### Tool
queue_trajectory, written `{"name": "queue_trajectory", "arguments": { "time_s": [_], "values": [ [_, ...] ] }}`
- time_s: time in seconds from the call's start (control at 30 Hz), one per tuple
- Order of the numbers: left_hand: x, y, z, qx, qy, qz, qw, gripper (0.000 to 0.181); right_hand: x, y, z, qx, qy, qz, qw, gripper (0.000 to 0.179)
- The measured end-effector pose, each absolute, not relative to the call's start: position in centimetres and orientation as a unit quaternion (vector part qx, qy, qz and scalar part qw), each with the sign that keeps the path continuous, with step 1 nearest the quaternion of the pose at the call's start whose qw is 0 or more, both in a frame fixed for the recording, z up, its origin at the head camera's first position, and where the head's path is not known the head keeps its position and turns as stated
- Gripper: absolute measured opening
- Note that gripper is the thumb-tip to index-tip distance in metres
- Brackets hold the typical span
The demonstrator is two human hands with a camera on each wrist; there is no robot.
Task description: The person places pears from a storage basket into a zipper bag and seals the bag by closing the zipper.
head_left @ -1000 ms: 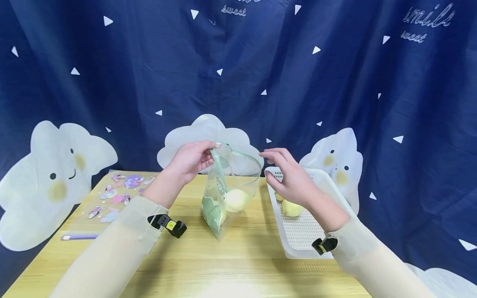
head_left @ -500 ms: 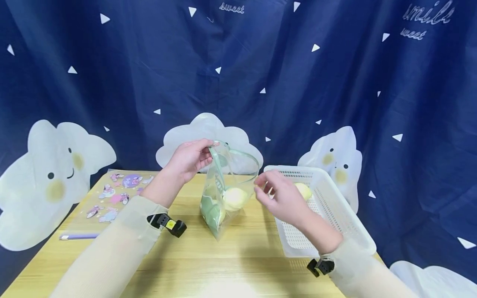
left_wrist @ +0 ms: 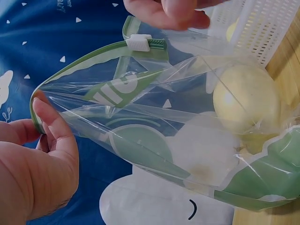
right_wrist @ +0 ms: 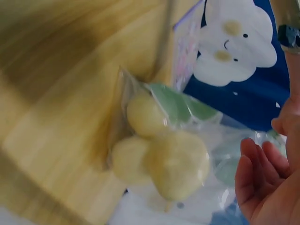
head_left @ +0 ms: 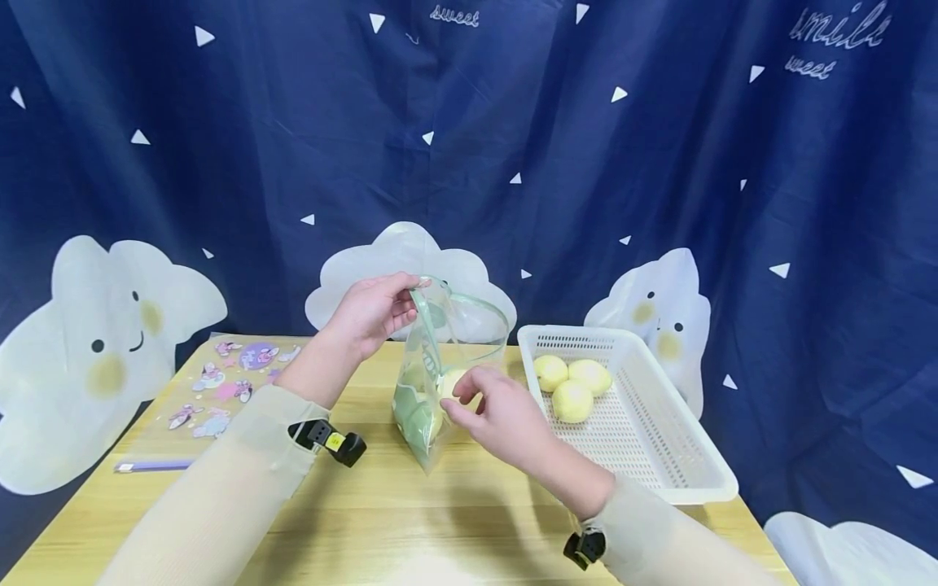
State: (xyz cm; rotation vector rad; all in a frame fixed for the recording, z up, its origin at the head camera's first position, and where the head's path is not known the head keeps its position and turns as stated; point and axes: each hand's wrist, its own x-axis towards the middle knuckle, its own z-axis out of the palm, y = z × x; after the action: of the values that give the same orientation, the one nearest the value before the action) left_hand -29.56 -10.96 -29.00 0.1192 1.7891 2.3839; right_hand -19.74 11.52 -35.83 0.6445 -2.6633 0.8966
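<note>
My left hand [head_left: 372,316] pinches the green-edged rim of a clear zip bag [head_left: 416,415], whose mouth gapes. A white slider [left_wrist: 139,42] sits on the zip track in the left wrist view. Several pale yellow lemons [right_wrist: 180,164] lie at the bottom of the bag, partly behind its green print. Just in front of the bag's right side is my right hand [head_left: 506,417], its fingers loosely bent with nothing between them. In the left wrist view those right fingers [left_wrist: 161,11] show just above the slider.
To the right stands a white perforated basket [head_left: 696,460] with three lemons [head_left: 572,401] grouped at its left side. A flat clear pouch with pink and purple cartoon prints [head_left: 220,382] lies on the left of the wooden table [head_left: 352,505]. Behind hangs a blue curtain [head_left: 469,195].
My right hand has moved left and down from above the basket to the front of the bag, uncovering the basket's lemons. My left hand keeps holding the rim, almost still.
</note>
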Motion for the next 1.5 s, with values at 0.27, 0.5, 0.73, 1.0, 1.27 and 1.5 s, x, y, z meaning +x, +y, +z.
{"name": "queue_trajectory", "arguments": {
  "time_s": [0.27, 0.5, 0.73, 1.0, 1.27, 1.5],
  "values": [
    [-29.6, -11.0, -29.1, 0.036, 0.593, 0.801, 0.076, 0.020, -19.9, 9.2, -36.9, 0.142, -0.900, 0.397, 0.113, 0.024],
    [-29.5, -11.1, -29.1, 0.029, 0.586, 0.807, 0.076, 0.018, -20.0, 8.0, -37.2, 0.122, -0.895, 0.412, 0.119, 0.024],
    [-29.5, -11.1, -29.1, 0.030, 0.588, 0.804, 0.075, 0.017, -20.0, 8.0, -37.3, 0.121, -0.889, 0.422, 0.129, 0.017],
    [-29.5, -11.5, -28.9, 0.031, 0.591, 0.803, 0.072, 0.018, -20.6, 9.9, -35.8, 0.114, -0.869, 0.461, 0.139, 0.006],
    [-28.8, -11.7, -28.0, 0.023, 0.586, 0.809, 0.031, 0.016, -22.9, 13.7, -31.6, 0.109, -0.832, 0.510, 0.189, 0.004],
    [-25.7, -11.3, -25.7, 0.060, 0.637, 0.768, -0.031, 0.033, -23.8, 15.8, -28.8, 0.118, -0.801, 0.539, 0.233, 0.004]
  ]
}}
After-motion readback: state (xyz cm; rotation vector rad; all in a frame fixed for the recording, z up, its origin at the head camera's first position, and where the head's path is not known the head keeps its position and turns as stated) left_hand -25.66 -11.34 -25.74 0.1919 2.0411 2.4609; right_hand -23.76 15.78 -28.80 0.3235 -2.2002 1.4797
